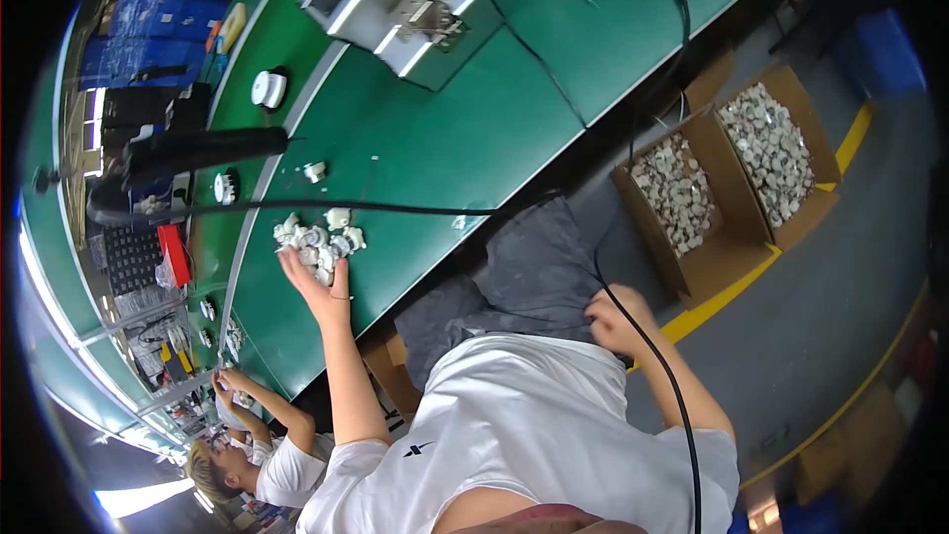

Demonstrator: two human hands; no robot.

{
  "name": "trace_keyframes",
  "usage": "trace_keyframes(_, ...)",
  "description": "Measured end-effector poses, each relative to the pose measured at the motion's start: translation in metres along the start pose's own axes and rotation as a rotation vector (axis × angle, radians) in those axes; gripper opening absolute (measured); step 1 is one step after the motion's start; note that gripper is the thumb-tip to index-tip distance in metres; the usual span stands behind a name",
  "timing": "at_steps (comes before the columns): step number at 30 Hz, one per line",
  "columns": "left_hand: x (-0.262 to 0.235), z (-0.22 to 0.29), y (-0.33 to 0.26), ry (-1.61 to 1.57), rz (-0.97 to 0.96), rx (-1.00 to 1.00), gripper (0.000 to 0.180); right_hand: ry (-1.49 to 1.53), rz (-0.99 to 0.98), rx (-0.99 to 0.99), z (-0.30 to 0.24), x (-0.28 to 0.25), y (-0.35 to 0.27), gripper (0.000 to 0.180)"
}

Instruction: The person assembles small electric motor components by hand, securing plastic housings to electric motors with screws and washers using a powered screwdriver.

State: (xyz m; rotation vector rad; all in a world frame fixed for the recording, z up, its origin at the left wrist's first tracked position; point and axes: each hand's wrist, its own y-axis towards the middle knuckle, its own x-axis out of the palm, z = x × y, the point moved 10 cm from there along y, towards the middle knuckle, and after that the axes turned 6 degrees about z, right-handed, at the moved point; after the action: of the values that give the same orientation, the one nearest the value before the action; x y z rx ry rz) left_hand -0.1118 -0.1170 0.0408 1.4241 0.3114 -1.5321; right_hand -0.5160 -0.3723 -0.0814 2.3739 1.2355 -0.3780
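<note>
Left grip wide, right grip curled

The view came from the left of two fisheye cameras on the wearer's head, facing steeply down. It looked from close above the white shirt, farther from the green tabletop and its small white pieces, bending straight edges toward a dark rim.
</note>
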Motion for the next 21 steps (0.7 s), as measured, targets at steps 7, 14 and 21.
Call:
trace_keyframes(7, -0.005, 0.091, -0.021, -0.035, 0.205, 0.370, 0.123, -0.253, 0.661, 0.487, 0.210, -0.102, 0.021, 0.016)
trace_keyframes(14, 0.036, 0.175, -0.023, 0.110, -0.207, 0.607, 0.123, -0.193, 0.667, 0.526, 0.422, -0.064, 0.162, 0.045)
trace_keyframes(21, 0.063, 0.169, -0.026, 0.226, -0.404, 0.620, 0.102, -0.828, 0.073, 0.981, 0.644, -0.051, 0.192, 0.060)
